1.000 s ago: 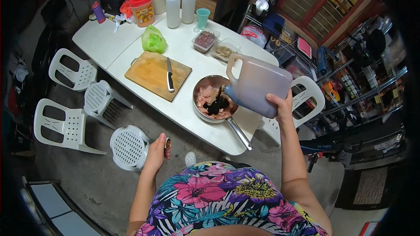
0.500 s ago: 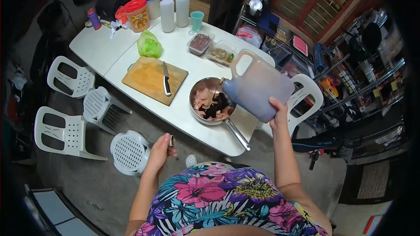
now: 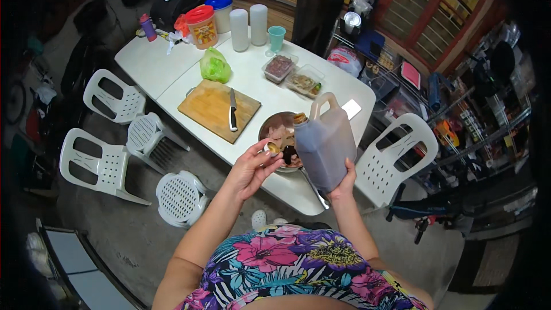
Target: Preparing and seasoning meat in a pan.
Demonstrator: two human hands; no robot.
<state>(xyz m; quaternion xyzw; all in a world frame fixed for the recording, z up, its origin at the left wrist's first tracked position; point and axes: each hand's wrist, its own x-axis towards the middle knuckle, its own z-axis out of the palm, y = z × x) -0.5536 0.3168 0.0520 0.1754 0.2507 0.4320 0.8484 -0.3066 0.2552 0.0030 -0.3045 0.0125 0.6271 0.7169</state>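
My right hand (image 3: 342, 182) grips a large translucent plastic jug (image 3: 328, 152) of dark liquid by its lower part. The jug stands nearly upright in the air, its uncapped mouth at the upper left. Between the thumb and fingers of my left hand (image 3: 252, 169) is a small round bottle cap (image 3: 272, 147), its hollow side showing. Behind both hands a steel pan (image 3: 265, 121) rests on the table, partly hidden by the jug. Pale pink raw meat pieces (image 3: 278, 133) lie in it with a dark sauce (image 3: 290, 154) over them.
Left of the pan, a knife (image 3: 232, 109) lies on a wooden cutting board (image 3: 209, 109). Beyond are a green plastic bag (image 3: 215, 68), two food tubs (image 3: 279, 67), a green cup (image 3: 276, 38) and lidded buckets (image 3: 202, 27). White chairs (image 3: 396, 155) and stools (image 3: 182, 198) surround the white table (image 3: 172, 89).
The jug has turned from tipped over the pan to nearly upright and come nearer to me. My left hand has risen with the cap toward the jug.
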